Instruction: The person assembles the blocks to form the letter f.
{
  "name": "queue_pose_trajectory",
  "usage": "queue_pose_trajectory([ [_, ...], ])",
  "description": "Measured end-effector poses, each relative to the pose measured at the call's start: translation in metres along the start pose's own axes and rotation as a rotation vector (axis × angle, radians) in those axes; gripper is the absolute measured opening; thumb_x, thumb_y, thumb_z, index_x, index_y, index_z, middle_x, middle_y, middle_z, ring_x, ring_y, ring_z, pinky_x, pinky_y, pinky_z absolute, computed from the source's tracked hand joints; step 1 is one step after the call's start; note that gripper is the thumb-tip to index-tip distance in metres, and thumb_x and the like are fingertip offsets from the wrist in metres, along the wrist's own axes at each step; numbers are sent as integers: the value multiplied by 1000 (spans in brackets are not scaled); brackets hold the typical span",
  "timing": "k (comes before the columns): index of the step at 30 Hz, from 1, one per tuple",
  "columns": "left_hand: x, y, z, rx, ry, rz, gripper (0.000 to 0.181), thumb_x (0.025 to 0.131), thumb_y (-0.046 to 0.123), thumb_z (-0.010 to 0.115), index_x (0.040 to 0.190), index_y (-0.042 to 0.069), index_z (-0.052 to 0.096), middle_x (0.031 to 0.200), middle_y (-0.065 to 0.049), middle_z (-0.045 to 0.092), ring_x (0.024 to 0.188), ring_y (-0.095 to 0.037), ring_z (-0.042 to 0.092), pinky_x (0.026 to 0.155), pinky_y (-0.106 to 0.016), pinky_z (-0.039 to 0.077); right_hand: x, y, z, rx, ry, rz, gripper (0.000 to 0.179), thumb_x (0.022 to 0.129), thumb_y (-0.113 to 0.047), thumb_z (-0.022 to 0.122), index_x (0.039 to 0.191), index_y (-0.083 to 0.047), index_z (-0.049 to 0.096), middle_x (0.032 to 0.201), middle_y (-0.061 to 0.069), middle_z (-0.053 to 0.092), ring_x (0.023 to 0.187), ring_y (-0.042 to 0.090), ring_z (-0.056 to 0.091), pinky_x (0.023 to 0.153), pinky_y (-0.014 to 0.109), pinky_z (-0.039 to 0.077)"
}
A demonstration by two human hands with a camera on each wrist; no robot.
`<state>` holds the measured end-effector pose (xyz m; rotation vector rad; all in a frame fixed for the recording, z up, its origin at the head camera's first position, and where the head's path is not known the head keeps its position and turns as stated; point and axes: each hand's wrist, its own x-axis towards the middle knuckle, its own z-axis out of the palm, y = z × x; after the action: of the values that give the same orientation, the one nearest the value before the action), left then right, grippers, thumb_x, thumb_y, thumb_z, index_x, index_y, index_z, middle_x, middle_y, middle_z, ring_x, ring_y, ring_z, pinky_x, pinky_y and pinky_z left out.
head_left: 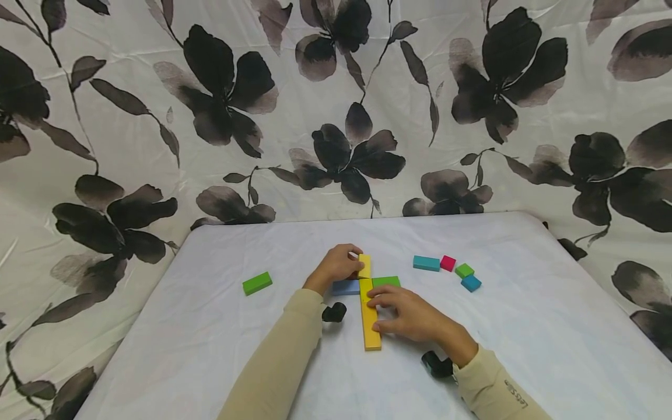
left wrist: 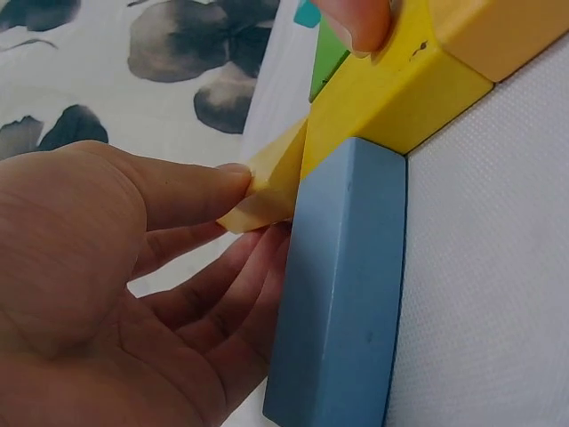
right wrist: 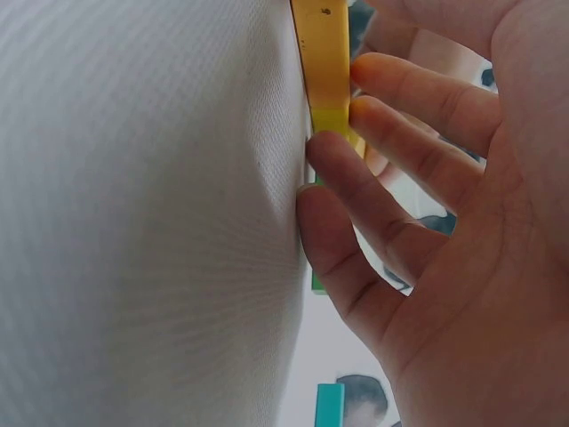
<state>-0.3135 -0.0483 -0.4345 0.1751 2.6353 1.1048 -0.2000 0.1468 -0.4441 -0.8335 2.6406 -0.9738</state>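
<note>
My left hand (head_left: 340, 263) pinches a short yellow block (head_left: 364, 265) between thumb and fingers, at the far end of a yellow column. That column is a yellow block (left wrist: 391, 98) and an orange-yellow block (left wrist: 507, 31), end to end. A blue block (left wrist: 342, 285) butts against its left side, beside the left hand's fingers. On the right, a green block (head_left: 386, 282) lies against it. My right hand (head_left: 412, 314) touches the column with its fingertips, the fingers fairly straight along the right side and one fingertip on top.
Another green block (head_left: 257, 283) lies apart on the left of the white-covered table (head_left: 199, 361). At the right are a teal block (head_left: 426, 263), a red block (head_left: 448, 263), a small green block (head_left: 464, 270) and a small blue block (head_left: 471, 283). A flowered cloth (head_left: 283, 128) hangs behind.
</note>
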Motion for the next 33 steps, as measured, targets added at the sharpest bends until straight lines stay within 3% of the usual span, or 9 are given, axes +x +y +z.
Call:
queue_pose_trajectory([
  [17,-2,-4,1,16,24,-4,37,93,17,71,129,7,66,103,-8,68,75,-16,65,71,-30,55,1,-1,0,-20,2,2,39,88,-35,78,123,-18,71,140,-4,55,133,23,46,111,51,37],
  [33,1,-3,1,60,19,-20,38,92,22,72,127,8,68,99,-5,66,77,-17,63,76,-32,54,1,0,1,-21,12,4,38,88,-35,78,122,-19,71,139,-3,55,132,24,46,110,52,38],
])
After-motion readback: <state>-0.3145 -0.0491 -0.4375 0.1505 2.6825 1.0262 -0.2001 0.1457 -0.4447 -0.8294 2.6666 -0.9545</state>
